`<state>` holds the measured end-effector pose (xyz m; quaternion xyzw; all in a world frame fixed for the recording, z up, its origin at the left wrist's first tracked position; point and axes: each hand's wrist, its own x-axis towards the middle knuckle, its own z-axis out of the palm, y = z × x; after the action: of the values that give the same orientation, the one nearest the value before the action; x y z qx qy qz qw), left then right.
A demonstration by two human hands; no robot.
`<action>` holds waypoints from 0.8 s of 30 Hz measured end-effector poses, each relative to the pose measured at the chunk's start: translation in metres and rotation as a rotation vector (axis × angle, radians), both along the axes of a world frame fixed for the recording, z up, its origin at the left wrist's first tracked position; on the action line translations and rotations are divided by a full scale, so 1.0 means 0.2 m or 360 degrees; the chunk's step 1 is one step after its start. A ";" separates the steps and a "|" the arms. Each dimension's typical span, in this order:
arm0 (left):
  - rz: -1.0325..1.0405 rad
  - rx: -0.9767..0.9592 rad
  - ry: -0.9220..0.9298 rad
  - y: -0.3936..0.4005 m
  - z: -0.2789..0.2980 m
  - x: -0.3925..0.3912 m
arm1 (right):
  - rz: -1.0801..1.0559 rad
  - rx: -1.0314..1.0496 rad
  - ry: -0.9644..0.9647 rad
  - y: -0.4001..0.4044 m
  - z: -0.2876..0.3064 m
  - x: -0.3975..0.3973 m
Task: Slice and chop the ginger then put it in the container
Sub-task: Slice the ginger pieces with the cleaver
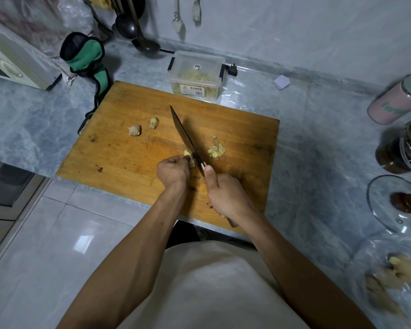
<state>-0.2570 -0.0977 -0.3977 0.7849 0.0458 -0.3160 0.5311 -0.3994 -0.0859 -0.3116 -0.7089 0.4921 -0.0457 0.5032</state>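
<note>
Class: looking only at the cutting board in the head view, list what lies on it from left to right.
Ginger chunk → smaller ginger chunk → left hand holding ginger piece → knife → ginger slices.

Green-and-black fabric pouch at ten o'clock on the counter; dark ladles hanging at eleven; folded paper scrap at one; pink-and-mint bottle at two; glass lid at four.
</note>
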 end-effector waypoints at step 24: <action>-0.0132 0.0137 -0.0146 0.00 0.00 -0.01 | -0.0114 0.0164 -0.0007 0.00 -0.10 0.02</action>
<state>-0.2592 -0.0967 -0.3980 0.8218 0.0024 -0.2993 0.4848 -0.3960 -0.0851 -0.3315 -0.6638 0.5178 -0.0398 0.5382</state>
